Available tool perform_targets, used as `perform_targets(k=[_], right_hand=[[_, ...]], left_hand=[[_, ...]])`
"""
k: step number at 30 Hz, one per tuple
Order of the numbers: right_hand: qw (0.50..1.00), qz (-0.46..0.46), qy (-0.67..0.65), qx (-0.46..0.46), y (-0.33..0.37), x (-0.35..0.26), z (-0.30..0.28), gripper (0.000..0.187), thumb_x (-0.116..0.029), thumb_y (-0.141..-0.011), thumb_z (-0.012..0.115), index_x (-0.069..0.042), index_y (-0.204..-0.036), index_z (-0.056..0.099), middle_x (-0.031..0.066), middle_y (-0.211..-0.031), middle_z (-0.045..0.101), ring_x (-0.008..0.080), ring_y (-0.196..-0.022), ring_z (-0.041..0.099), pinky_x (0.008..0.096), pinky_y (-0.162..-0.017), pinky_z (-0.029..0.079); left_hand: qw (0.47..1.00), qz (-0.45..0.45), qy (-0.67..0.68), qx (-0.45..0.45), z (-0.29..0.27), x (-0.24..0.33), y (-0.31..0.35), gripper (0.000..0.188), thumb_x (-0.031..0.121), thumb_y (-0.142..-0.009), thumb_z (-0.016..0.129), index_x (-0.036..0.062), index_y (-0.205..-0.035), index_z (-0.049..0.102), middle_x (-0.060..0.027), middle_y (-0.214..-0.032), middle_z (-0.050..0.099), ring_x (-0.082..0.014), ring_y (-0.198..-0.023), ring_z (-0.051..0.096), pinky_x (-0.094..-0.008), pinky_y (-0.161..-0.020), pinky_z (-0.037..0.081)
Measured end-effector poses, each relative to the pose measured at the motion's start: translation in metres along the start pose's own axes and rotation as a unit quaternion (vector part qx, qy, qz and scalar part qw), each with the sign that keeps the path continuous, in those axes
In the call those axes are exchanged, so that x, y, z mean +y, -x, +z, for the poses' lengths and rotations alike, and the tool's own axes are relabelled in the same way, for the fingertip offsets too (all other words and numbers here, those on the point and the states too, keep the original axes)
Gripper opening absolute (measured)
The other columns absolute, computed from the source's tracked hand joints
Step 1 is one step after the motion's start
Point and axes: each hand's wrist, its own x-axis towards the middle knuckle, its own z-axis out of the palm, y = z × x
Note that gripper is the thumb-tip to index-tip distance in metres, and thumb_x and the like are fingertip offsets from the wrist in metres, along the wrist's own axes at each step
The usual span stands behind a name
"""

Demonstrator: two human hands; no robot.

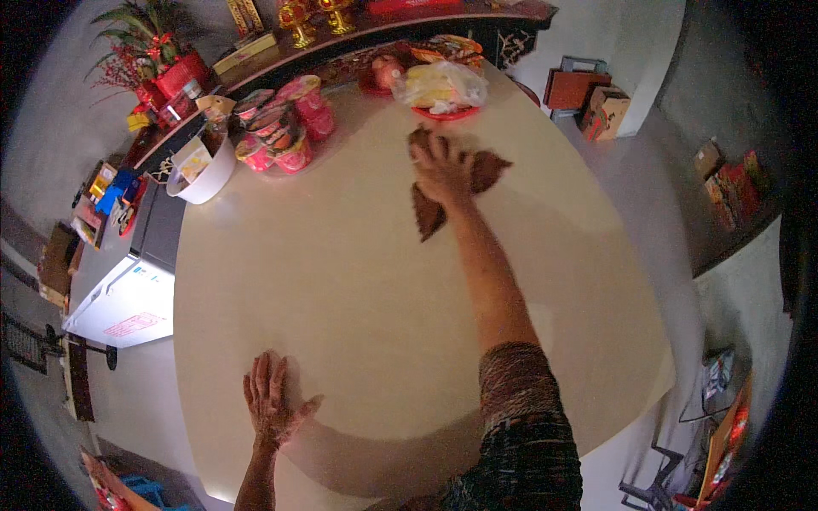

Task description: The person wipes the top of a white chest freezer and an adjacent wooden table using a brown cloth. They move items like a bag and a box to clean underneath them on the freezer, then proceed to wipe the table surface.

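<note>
My right hand point(443, 173) reaches to the far part of the pale tabletop point(341, 272), its fingers bunched over a brown cloth point(429, 213) pressed on the surface. Corners of the cloth stick out on both sides of the hand; its middle is hidden under the palm. Just beyond it, a clear plastic bag of something yellow point(439, 85) rests on a red plate point(450, 114). My left hand point(270, 400) lies flat near the table's close left side, fingers stretched out and holding nothing.
Stacked pink and dark tubs point(277, 128) and a white basin point(204, 177) stand at the far left. A dark altar table point(383, 30) with gold stands borders the back. Left of the table is a white chest freezer point(128, 298); a cardboard box point(606, 112) sits at right.
</note>
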Motion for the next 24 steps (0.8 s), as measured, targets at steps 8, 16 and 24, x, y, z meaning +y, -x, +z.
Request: perform_targets(k=[8,16,24], right_hand=[[0.951,0.232,0.193,-0.061,0.082,0.185,-0.079,0.057,-0.048,-0.089,0.047,-0.035,-0.142,0.032,0.0041,-0.15,0.026,0.0447,-0.13,0.027,0.0738,-0.092,0.024],[0.901,0.357,0.24,-0.045,0.181,0.233,-0.145,0.051,-0.05,-0.092,0.042,-0.033,-0.14,0.037,0.0034,-0.15,0.028,0.0416,-0.131,0.029,0.0732,-0.094,0.025],[0.976,0.15,0.157,0.002,0.151,0.092,-0.107,0.057,-0.045,-0.088,0.05,-0.025,-0.14,0.039,0.0067,-0.149,0.03,0.0415,-0.131,0.027,0.0735,-0.096,0.017]], left_hand=[[0.998,0.032,-0.018,0.05,0.012,-0.012,0.006,0.09,0.054,-0.069,0.072,0.0143,-0.141,0.035,-0.0176,-0.148,0.028,-0.0349,-0.138,0.024,-0.0572,-0.11,0.015],[0.997,0.034,0.015,0.065,0.016,-0.012,0.006,0.087,0.057,-0.073,0.068,0.0119,-0.14,0.037,-0.0188,-0.149,0.028,-0.0349,-0.139,0.023,-0.0578,-0.11,0.014],[0.996,0.042,0.027,0.068,0.01,-0.01,0.007,0.085,0.061,-0.076,0.062,0.01,-0.14,0.038,-0.0196,-0.148,0.028,-0.0349,-0.139,0.022,-0.0581,-0.109,0.014]])
